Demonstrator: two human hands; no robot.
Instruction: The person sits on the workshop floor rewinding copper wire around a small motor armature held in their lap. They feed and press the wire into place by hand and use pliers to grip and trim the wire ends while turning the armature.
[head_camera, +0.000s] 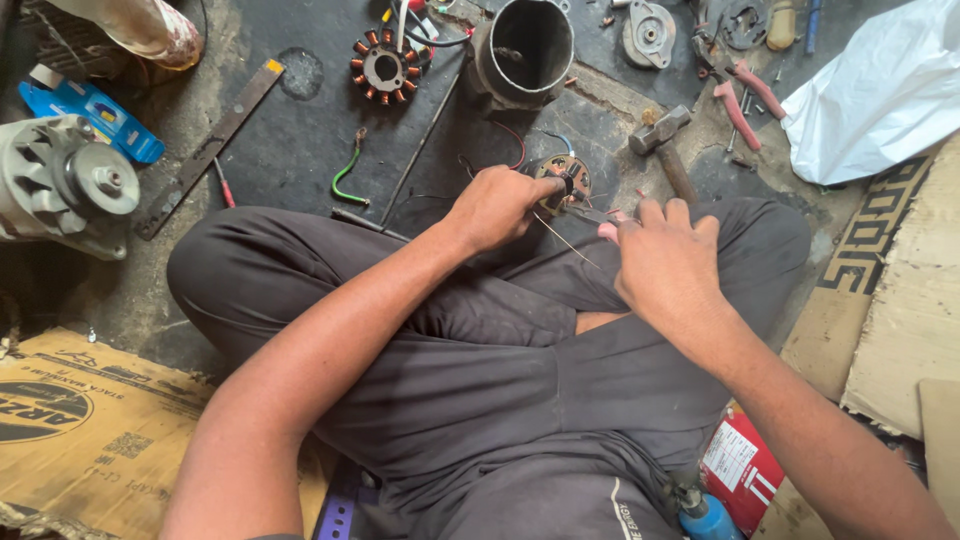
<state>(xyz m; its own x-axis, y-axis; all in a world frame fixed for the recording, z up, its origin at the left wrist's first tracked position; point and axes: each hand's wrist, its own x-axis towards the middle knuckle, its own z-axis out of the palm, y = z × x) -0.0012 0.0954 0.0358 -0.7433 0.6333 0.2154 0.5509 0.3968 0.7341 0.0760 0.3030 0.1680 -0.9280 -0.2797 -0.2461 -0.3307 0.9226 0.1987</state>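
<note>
The left hand (497, 208) is clamped on a small round brush-holder plate (562, 178), steadying it just above the crossed legs so it cannot turn. The right hand (665, 262) is closed around pink-handled pliers (600, 218), whose tip meets the plate's near edge. Just beyond the right hand lies a hammer (662, 140); further past the left sits a copper-wound stator (388, 66)

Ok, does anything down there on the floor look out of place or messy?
Yes, loosely. Tools and parts lie scattered on the dark mat: a hammer, red-handled pliers, a copper-wound stator and a bent green wire. The left hand and right hand work on a small round part. Nothing looks spilled.
</note>
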